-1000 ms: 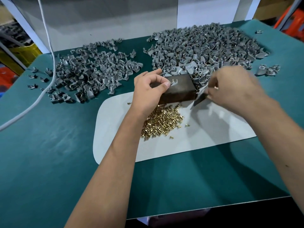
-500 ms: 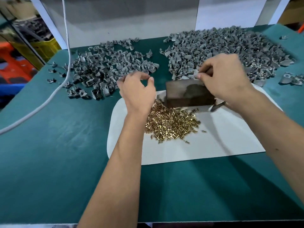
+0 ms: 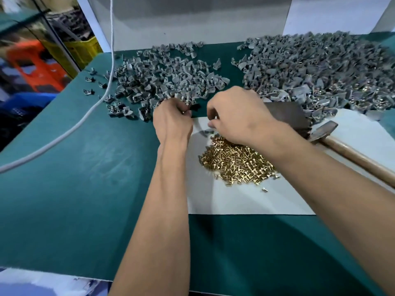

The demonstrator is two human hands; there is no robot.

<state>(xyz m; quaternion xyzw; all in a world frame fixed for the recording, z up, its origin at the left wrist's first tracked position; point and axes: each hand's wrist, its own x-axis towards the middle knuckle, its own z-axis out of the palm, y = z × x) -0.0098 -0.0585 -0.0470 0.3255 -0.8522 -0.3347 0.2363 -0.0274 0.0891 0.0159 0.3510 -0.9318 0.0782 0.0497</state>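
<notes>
At the 5 o'clock edge of the left pile (image 3: 171,82), the fingers (image 3: 183,112) of the left hand (image 3: 173,122) were curled tight, apparently pinching a grey part (image 3: 186,103). Judged light, stiff, smooth plastic; best nipped across its flat wing. Right hand (image 3: 237,116): fingers curled, contents not discernible, at 12 o'clock of the brass rivets (image 3: 237,163). Forearms converged low over the bench (image 3: 85,189).

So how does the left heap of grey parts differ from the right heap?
The left heap is smaller and thinly spread, with strays on the green cloth; the right heap is bigger and denser. The right heap spills onto the white mat; the left heap lies on the cloth. Both hold similar grey pieces.
</notes>
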